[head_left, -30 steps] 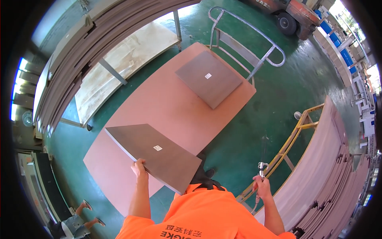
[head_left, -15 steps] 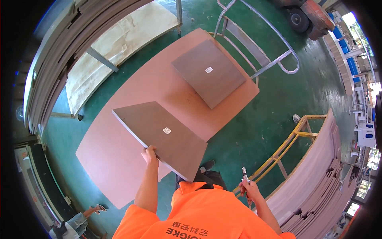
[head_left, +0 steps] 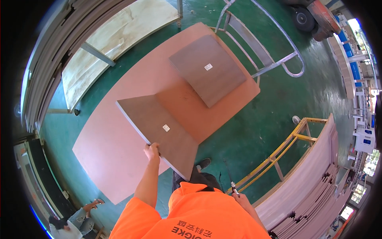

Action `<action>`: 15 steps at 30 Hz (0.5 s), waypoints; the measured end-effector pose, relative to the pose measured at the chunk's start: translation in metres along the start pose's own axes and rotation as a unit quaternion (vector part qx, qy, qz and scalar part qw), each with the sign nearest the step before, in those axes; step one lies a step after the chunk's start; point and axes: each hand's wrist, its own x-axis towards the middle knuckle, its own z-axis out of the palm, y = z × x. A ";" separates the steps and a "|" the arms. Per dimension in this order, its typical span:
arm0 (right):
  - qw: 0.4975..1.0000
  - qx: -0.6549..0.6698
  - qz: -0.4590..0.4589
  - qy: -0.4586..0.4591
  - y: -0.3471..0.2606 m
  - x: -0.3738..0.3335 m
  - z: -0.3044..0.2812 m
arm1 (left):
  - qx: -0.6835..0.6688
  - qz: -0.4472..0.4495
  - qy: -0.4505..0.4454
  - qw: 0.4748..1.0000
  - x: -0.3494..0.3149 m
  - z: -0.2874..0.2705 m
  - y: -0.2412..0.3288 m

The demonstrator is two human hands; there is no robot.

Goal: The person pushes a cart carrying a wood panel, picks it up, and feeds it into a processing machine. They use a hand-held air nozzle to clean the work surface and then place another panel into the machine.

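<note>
A grey-brown flat panel (head_left: 169,123) with a pale edge and a small white label stands tilted over the near part of a large pinkish board (head_left: 103,151). My left hand (head_left: 152,151) is closed round its left long edge. Low at the right, beside my body, my right hand (head_left: 242,199) is closed on an air blow gun (head_left: 233,186), a silver tool whose long thin nozzle points away from me. Part of that hand is hidden by my orange sleeve. A second labelled panel (head_left: 209,73) lies flat on the far part of the board.
A metal-railed trolley (head_left: 274,63) stands beyond the board. At right is a yellow frame (head_left: 274,159) by stacked boards (head_left: 306,199). More sheets (head_left: 51,51) and a pale table (head_left: 127,32) are at left. A forklift (head_left: 314,20) is far right; a person (head_left: 75,221) sits lower left.
The panel in my left hand has tipped up more steeply, its near right corner drawing in. My right hand has moved left and closer to my body with the blow gun.
</note>
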 end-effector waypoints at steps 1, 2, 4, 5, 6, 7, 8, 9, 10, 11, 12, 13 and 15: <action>1.000 0.001 0.013 -0.016 -0.018 -0.008 0.003 | 0.003 0.006 0.001 1.000 -0.001 0.001 0.001; 0.999 -0.016 0.012 -0.025 -0.025 -0.007 0.003 | 0.007 0.010 0.002 1.000 -0.002 0.000 0.002; 0.998 -0.050 0.008 -0.043 -0.032 -0.007 0.004 | 0.047 0.004 -0.037 0.998 0.004 -0.003 -0.001; 0.999 -0.037 -0.001 -0.037 -0.024 0.001 0.003 | 0.066 0.002 -0.057 0.996 0.008 -0.003 0.000; 0.999 -0.025 -0.009 -0.031 -0.008 0.015 0.001 | 0.070 -0.006 -0.066 0.995 0.011 -0.005 0.000; 0.999 -0.013 -0.019 -0.024 -0.012 0.018 0.000 | 0.072 -0.014 -0.075 0.994 0.014 -0.004 0.000; 1.000 0.024 -0.014 0.004 -0.017 0.019 -0.004 | 0.074 -0.022 -0.085 0.993 0.018 -0.006 -0.001; 0.998 0.062 -0.010 0.032 -0.022 0.021 -0.008 | 0.071 -0.042 -0.106 0.991 0.025 -0.012 -0.005; 0.993 0.104 -0.004 0.061 -0.028 0.019 -0.011 | 0.064 -0.043 -0.108 0.991 0.029 -0.015 -0.010; 0.979 0.177 -0.022 0.098 -0.013 0.030 -0.014 | 0.059 -0.042 -0.112 0.991 0.031 -0.017 -0.012; 0.958 0.252 -0.039 0.134 0.001 0.039 -0.017 | 0.055 -0.042 -0.118 0.991 0.032 -0.019 -0.013; 0.950 0.274 -0.030 0.144 0.003 0.037 -0.019 | 0.058 -0.051 -0.117 0.990 0.033 -0.020 -0.015; 0.961 0.252 -0.015 0.116 0.013 0.028 -0.015 | 0.068 -0.068 -0.119 0.988 0.036 -0.022 -0.015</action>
